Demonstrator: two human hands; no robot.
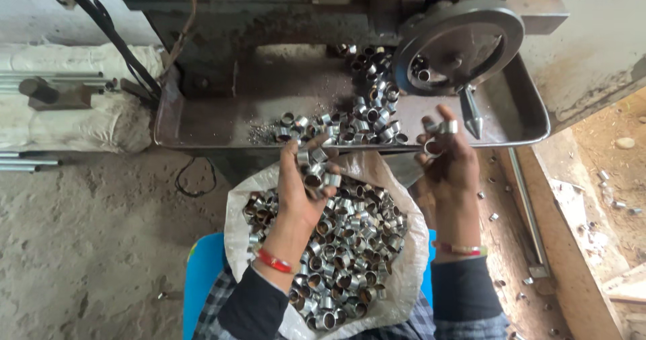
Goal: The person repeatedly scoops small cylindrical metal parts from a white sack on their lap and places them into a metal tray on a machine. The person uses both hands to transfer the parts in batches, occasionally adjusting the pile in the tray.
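Note:
My left hand [299, 189] is raised over a white sack [409, 273] on my lap and cups several short shiny metal rings [315, 166]. The sack is full of the same metal rings [350, 246]. My right hand [447, 162] is lifted near the tray's front edge, fingers curled around a few rings [441, 130], one at the fingertips. More rings [367, 115] lie heaped on the machine's dark metal tray [215, 121] just beyond both hands.
A heavy machine with a round handwheel [461, 41] and its pointed handle [470, 111] stands above the tray. Metal rods [40, 78] and a white sack [81, 121] lie at the left. Loose rings scatter on the floor and wooden plank [579, 205] at right.

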